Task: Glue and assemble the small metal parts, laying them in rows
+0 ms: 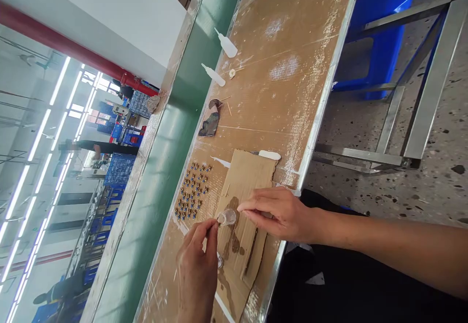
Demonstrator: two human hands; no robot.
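Note:
My left hand (199, 257) is closed in a pinch, thumb against forefinger, right beside a small clear plastic cup (228, 216). What it pinches is too small to make out. From the other side, my right hand (276, 211) comes up to the cup with its fingertips pressed together; whatever they hold is hidden. The cup is over a piece of cardboard (252, 176) that has dark wet stains (234, 242). Beyond my left hand, several small blue and gold pieces (192, 191) stand in rows on the brown-covered bench (263, 103).
Two white squeeze bottles with thin nozzles, one (228, 47) and another (215, 76), lie farther along the bench. Nearer are a dark crumpled cloth (210, 123) and thin sticks (229, 109). A white object (269, 155) touches the cardboard's edge. A blue stool (380, 45) stands beside the bench.

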